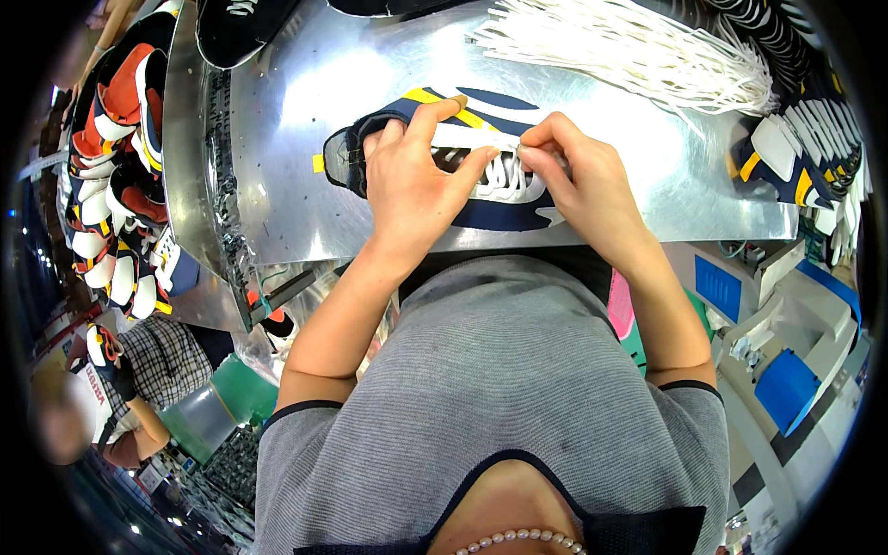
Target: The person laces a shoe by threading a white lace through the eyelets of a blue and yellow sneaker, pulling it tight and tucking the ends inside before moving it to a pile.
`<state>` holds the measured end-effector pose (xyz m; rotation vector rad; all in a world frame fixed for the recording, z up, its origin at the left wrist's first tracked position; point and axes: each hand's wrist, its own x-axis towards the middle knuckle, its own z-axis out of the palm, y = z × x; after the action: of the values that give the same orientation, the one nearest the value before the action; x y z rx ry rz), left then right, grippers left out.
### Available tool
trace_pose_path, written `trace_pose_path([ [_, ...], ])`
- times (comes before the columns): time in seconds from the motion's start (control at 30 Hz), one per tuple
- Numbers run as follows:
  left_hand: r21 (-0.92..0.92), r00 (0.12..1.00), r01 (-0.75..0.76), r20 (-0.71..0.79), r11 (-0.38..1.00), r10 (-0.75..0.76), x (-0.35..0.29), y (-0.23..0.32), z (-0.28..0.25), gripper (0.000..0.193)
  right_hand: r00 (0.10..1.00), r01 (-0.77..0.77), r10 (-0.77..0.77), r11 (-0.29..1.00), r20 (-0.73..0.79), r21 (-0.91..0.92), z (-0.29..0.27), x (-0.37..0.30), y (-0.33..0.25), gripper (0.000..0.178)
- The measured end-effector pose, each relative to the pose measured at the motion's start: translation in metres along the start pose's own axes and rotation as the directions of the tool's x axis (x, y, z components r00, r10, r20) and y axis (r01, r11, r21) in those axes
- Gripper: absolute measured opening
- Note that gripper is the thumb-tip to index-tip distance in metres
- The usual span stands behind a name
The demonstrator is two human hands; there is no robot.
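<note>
A navy shoe upper [504,218] with yellow and white trim lies flat on the metal table in front of me, its grey-lined collar to the left. White shoelace [504,178] runs in rows through its eyelets. Over the collar and tongue side, my left hand [413,176] holds the upper, its index finger on the far yellow edge and its thumb reaching to the lacing. At the lacing's far edge, my right hand [578,171] pinches the lace between thumb and index finger. The fingertips partly hide the eyelets there.
A bundle of loose white laces [629,55] lies at the back right of the metal table [296,213]. Stacked uppers [805,153] stand at the right edge. Shoes with orange linings [116,185] hang at left. Black uppers [242,32] lie far left; a co-worker [139,379] is beyond.
</note>
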<state>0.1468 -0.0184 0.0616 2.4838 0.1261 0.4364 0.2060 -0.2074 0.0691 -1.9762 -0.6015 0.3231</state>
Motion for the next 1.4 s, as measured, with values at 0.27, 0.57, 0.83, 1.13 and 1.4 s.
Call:
trace_pose_path([
  [0.27, -0.041, 0.997, 0.036, -0.068, 0.999, -0.039, -0.017, 0.000, -0.001, 0.045, 0.953, 0.301, -0.231, 0.795, 0.197, -0.527, 0.034, 0.026, -0.008, 0.007],
  [0.57, -0.275, 0.980, 0.133, -0.106, 0.952, -0.167, -0.013, -0.021, 0.012, 0.065, 0.986, 0.125, -0.086, 0.949, 0.144, -0.291, -0.011, 0.026, 0.008, 0.007],
  [0.83, -0.213, 0.952, 0.279, -0.065, 0.936, -0.299, -0.012, -0.011, 0.017, 0.085, 0.981, 0.155, -0.123, 0.962, -0.150, 0.225, 0.032, 0.048, 0.080, 0.021],
  [1.13, -0.798, 0.906, 0.375, 0.424, 0.471, -0.002, 0.008, -0.035, -0.006, 0.088, 0.979, -0.038, 0.053, 0.996, -0.198, 0.079, 0.015, 0.020, -0.004, 0.029],
  [1.4, -0.680, 0.900, 0.407, 0.412, 0.610, -0.141, 0.012, -0.026, -0.008, 0.080, 0.957, 0.260, -0.262, 0.965, 0.129, 0.025, 0.022, 0.026, 0.028, 0.024],
])
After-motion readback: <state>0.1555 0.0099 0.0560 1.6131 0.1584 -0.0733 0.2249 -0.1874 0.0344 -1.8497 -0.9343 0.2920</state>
